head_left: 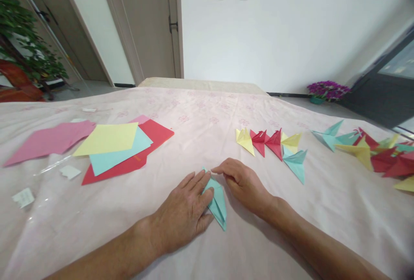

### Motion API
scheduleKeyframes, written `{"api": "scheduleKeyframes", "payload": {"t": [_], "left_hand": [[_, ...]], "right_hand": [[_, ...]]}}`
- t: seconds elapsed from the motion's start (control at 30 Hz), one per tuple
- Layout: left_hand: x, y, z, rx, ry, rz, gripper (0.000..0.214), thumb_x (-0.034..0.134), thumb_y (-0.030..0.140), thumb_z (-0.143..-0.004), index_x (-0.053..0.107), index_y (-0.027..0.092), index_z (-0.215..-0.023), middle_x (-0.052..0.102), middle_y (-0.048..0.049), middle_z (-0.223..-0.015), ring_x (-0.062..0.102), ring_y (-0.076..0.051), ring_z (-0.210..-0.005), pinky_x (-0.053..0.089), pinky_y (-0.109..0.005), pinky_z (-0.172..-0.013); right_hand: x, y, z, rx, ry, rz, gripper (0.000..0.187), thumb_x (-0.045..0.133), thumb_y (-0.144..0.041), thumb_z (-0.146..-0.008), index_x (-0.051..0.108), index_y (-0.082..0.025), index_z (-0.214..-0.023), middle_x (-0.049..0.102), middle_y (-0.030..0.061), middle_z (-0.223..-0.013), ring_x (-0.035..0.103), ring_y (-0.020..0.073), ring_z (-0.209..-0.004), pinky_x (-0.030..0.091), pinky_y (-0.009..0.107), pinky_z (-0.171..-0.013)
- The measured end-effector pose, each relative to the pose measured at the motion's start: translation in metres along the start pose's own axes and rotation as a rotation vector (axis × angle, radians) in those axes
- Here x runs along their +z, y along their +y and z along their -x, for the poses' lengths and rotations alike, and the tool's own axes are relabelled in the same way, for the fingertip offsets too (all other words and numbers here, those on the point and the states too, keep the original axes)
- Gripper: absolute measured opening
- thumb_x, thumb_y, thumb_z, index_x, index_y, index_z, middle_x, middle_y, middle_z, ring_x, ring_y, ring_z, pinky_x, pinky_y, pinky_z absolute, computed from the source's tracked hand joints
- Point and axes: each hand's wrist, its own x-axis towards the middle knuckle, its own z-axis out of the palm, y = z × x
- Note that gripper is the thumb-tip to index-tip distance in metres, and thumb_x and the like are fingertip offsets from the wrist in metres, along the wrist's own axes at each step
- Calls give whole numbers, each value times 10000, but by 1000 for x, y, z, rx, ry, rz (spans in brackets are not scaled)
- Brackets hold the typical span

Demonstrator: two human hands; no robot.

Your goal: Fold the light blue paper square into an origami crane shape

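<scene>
A folded turquoise paper crane [217, 200] lies on the cloth in front of me, long and narrow with pointed ends. My left hand [186, 206] rests flat over its left side, thumb across the paper and fingers reaching its upper tip. On the other side is my right hand [244, 183], its fingers curled and closed, the index fingertip at the crane's upper tip. Whether those curled fingers pinch anything is hidden. Just beyond my right hand sit finished cranes in a row: a yellow one [246, 142], red ones [274, 143] and a turquoise one [295, 163].
At the left lie square paper sheets: pink [48, 142], yellow [106, 140], light blue [119, 159] and red [158, 133]. Paper scraps [69, 172] and clear plastic wrap [53, 168] are near them. Several more folded cranes [384, 159] crowd the right side of the pink tablecloth [194, 120].
</scene>
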Motion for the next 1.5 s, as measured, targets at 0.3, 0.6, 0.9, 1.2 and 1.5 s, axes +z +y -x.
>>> {"api": "scheduleKeyframes", "payload": {"t": [0.3, 0.6, 0.9, 1.2, 1.5], "left_hand": [[5, 3, 1, 5, 107, -5, 338, 540, 305, -924, 568, 129, -1211, 523, -192, -1391, 450, -314, -1348, 369, -464, -1148], [1, 9, -1, -5, 66, -23, 317, 514, 273, -928, 567, 123, -1203, 585, -153, -1214, 526, -307, -1208, 459, -457, -1056], [-2, 12, -2, -61, 32, -62, 284, 539, 266, -908, 584, 137, -1157, 575, -139, -1112, 556, -297, -1065, 509, -466, -953], [0, 10, -1, -46, 49, -61, 279, 517, 205, -908, 572, 136, -1172, 579, -138, -1144, 546, -296, -1127, 493, -458, -990], [-1, 10, -1, -43, 34, -62, 367, 532, 131, -858, 554, 119, -1224, 593, -157, -1204, 551, -306, -1193, 485, -447, -1034]], "right_hand": [[-5, -17, 36, -147, -67, 67, 375, 480, 36, -757, 701, -195, -952, 690, 54, -1017, 578, 196, -945, 454, 335, -866], [6, -29, 4, 183, -110, 205, 274, 429, -54, -901, 649, -162, -1022, 665, 58, -925, 584, 181, -883, 436, 295, -830], [20, -37, 5, 237, -144, 342, 276, 462, -108, -929, 615, -236, -1120, 554, 42, -950, 511, 169, -837, 387, 261, -711], [24, -38, 5, 181, -173, 510, 368, 517, -102, -911, 553, -259, -1242, 553, 47, -983, 499, 184, -829, 381, 289, -680], [26, -40, 4, 93, -205, 642, 358, 540, -123, -919, 526, -252, -1252, 572, 66, -974, 516, 216, -844, 422, 315, -677]]}}
